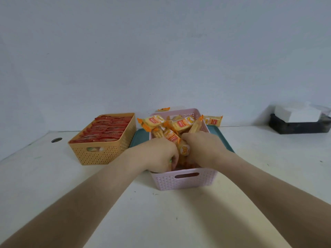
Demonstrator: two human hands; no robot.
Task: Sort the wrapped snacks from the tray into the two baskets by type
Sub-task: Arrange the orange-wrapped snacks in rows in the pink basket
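Observation:
A pink basket (186,181) stands on the near part of a teal tray (138,138) and is heaped with yellow-orange wrapped snacks (180,123). Both my hands are inside its near end. My left hand (159,154) curls down among the packets, fingers closed around some of them. Beside it, my right hand (202,147) also grips packets, with one yellow packet (184,149) standing between the two hands. To the left, an orange basket (100,153) holds red wrapped snacks (105,130) in rows.
Two loose yellow packets lie past the pink basket, one on the tray (213,120) and one behind the rim (163,109). A black box with white blocks (300,122) sits at the far right by the wall. A round hole (56,139) is in the tabletop, far left.

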